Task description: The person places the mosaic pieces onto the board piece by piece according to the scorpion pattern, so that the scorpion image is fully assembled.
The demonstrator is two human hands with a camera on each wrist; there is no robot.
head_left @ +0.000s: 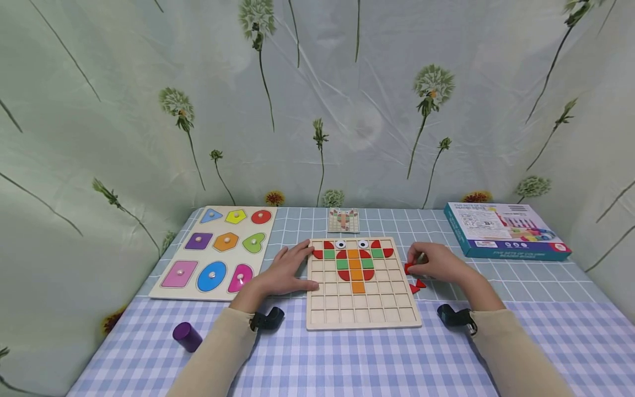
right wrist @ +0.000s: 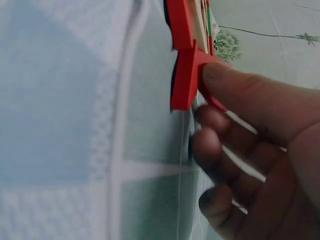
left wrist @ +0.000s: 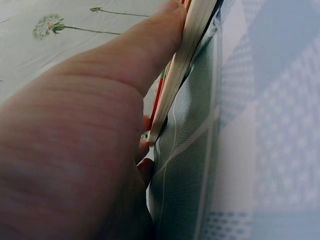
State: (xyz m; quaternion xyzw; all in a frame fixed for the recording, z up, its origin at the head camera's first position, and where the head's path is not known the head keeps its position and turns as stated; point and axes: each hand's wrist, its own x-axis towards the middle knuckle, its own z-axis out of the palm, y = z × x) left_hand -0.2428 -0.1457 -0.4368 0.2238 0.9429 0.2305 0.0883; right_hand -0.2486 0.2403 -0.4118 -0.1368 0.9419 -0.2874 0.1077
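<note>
A wooden grid board (head_left: 364, 317) lies in the middle of the table, bearing red, green and orange tiles and two eye tiles that form a picture. My left hand (head_left: 285, 274) rests at its left edge, fingers stretched out, the thumb on the rim; the left wrist view shows the thumb (left wrist: 150, 45) against the board's side. To the right of the board, my right hand (head_left: 436, 262) pinches a small red piece (head_left: 408, 268) between thumb and fingers. Two loose red pieces, one a triangle (head_left: 420, 283), lie just below that hand; the right wrist view shows them close up.
Behind the board stands a small picture card (head_left: 343, 220) with a similar design. A knob puzzle board (head_left: 166, 289) lies at left, with a purple cylinder (head_left: 187, 337) in front of it. A flat printed box (head_left: 511, 231) is at the back right. A flowered cloth hangs behind.
</note>
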